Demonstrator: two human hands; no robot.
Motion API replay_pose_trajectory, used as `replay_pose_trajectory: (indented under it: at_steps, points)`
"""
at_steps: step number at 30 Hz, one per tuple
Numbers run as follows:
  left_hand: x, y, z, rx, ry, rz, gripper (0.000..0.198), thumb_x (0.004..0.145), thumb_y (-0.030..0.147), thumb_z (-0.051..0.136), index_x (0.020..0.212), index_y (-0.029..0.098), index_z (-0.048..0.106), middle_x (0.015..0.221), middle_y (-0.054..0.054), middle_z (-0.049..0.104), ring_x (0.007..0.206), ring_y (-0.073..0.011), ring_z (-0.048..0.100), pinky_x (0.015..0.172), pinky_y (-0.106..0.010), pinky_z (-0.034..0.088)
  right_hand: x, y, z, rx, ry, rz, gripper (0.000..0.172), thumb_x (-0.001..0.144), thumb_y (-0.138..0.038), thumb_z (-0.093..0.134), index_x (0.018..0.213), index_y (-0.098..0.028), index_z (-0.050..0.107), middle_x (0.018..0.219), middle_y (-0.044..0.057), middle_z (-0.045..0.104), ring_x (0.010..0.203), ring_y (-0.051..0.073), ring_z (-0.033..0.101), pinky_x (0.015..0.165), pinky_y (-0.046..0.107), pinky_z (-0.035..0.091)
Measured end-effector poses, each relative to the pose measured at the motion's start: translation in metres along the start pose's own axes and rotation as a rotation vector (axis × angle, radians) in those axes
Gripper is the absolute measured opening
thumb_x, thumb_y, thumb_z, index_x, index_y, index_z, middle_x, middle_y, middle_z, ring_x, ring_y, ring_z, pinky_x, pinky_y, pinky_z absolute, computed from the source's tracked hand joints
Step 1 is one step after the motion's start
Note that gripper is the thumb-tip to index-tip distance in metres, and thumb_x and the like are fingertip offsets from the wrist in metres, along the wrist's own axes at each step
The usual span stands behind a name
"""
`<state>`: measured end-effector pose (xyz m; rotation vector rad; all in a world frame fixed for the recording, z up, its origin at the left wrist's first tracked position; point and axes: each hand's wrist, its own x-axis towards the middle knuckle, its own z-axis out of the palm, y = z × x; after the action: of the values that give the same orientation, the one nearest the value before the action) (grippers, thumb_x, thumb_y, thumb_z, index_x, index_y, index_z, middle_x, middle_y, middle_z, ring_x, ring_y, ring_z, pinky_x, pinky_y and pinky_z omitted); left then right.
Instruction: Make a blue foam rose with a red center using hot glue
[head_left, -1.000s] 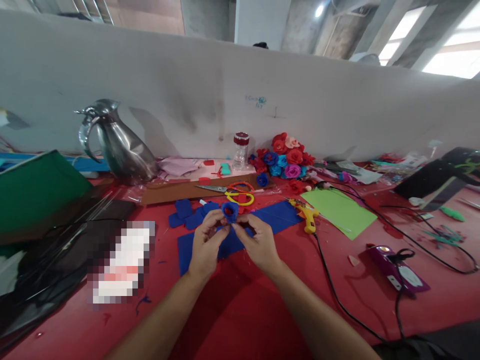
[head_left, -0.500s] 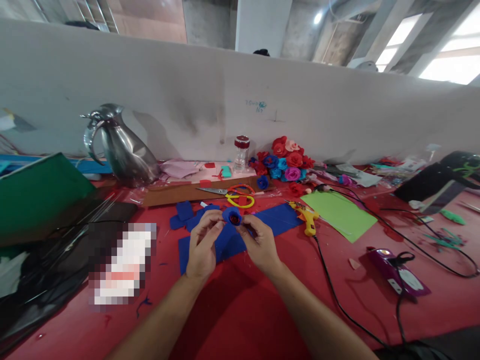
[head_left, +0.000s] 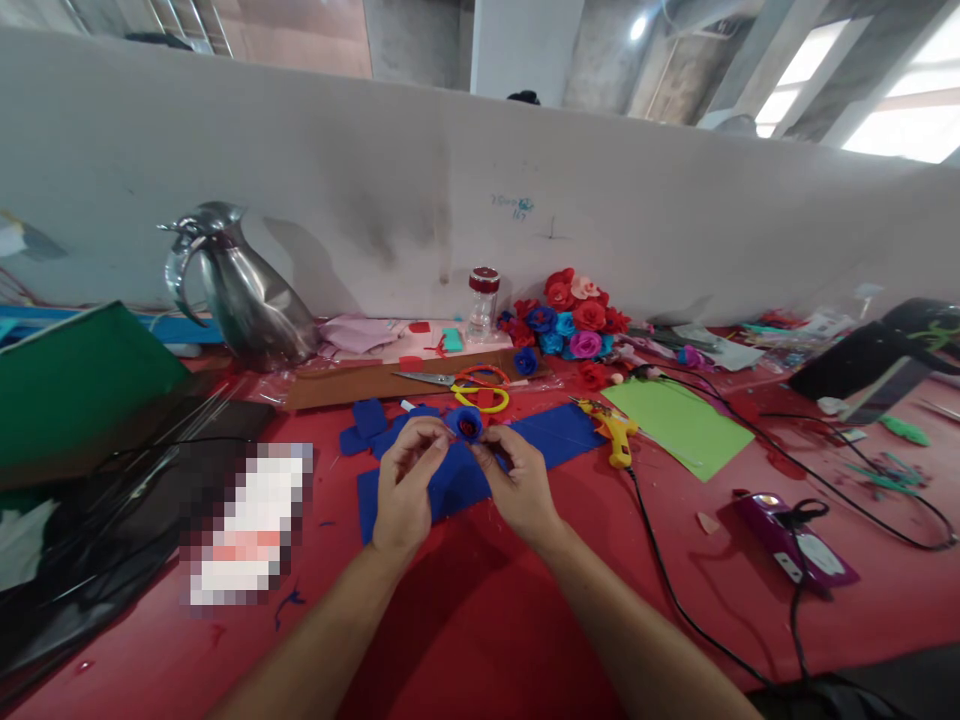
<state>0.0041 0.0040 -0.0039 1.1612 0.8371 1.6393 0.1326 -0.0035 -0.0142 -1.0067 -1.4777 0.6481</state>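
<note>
A small blue foam flower [head_left: 466,423] with a dark red centre is pinched between the fingertips of both hands above the red table. My left hand [head_left: 405,487] holds its left side and my right hand [head_left: 516,482] holds its right side. Under the hands lies a blue foam sheet [head_left: 555,435], with small blue cut pieces [head_left: 367,420] to its left. Yellow-and-orange scissors [head_left: 472,386] lie just beyond the flower.
A yellow glue gun [head_left: 615,432] with a black cord lies right of the blue sheet, beside a green sheet [head_left: 679,425]. A pile of finished foam flowers [head_left: 574,315] and a small jar [head_left: 481,300] stand at the wall. A steel jug [head_left: 232,290] stands at left.
The flower has been turned between the fingertips, and its dark red centre now faces the camera more. Both hands stay in the same place over the blue sheet.
</note>
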Motion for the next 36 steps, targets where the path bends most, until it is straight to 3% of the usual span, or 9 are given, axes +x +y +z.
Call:
replay_pose_trajectory:
  at_steps: [2,8,18,22,28,36]
  points:
    - [0.001,-0.002,0.001,0.031,-0.005,-0.042,0.012,0.069,0.028,0.073,0.079,0.022,0.070,0.081,0.000,0.059,0.075,-0.0140,0.052,0.072,-0.027,0.042,0.000,-0.001,0.000,-0.006,0.002,0.000,0.009,0.086,-0.027,0.056,0.083,-0.021,0.062,0.077,0.002,0.066,0.071,0.015,0.060,0.067,0.026,0.047]
    - [0.000,-0.004,0.005,0.127,-0.119,-0.157,0.012,0.070,0.032,0.072,0.073,0.020,0.074,0.083,-0.003,0.063,0.081,-0.0168,0.055,0.078,-0.030,0.044,0.000,-0.003,-0.002,0.017,0.039,0.074,0.008,0.084,-0.027,0.058,0.083,-0.020,0.062,0.077,0.002,0.067,0.070,0.015,0.061,0.067,0.027,0.048]
    - [0.000,-0.008,0.006,-0.084,-0.030,-0.327,0.013,0.057,0.028,0.081,0.064,0.019,0.074,0.078,0.000,0.056,0.078,-0.0127,0.050,0.075,-0.025,0.042,0.004,-0.007,-0.001,0.201,0.041,0.212,0.010,0.075,-0.025,0.063,0.078,-0.021,0.054,0.074,-0.001,0.061,0.071,0.014,0.059,0.067,0.025,0.048]
    - [0.003,-0.010,0.003,-0.068,-0.037,-0.295,0.014,0.060,0.028,0.079,0.061,0.019,0.070,0.074,0.001,0.055,0.074,-0.0123,0.050,0.073,-0.025,0.042,0.006,-0.012,-0.005,0.294,-0.021,0.270,0.010,0.072,-0.026,0.063,0.076,-0.022,0.056,0.075,-0.001,0.060,0.070,0.014,0.056,0.065,0.025,0.046]
    - [0.002,-0.011,0.000,0.052,-0.216,-0.276,0.011,0.069,0.030,0.072,0.073,0.019,0.072,0.077,-0.003,0.063,0.078,-0.0176,0.056,0.079,-0.033,0.045,0.013,-0.017,-0.016,0.551,-0.028,0.447,0.019,0.078,-0.040,0.058,0.075,-0.021,0.058,0.069,0.001,0.059,0.065,0.015,0.056,0.060,0.026,0.045]
    - [0.001,-0.012,0.001,0.068,-0.273,-0.320,0.012,0.068,0.028,0.073,0.077,0.021,0.074,0.079,-0.002,0.067,0.079,-0.0177,0.057,0.084,-0.033,0.043,0.016,-0.022,-0.021,0.563,-0.034,0.396,0.020,0.069,-0.037,0.070,0.067,-0.020,0.058,0.061,-0.004,0.053,0.058,0.011,0.049,0.060,0.024,0.042]
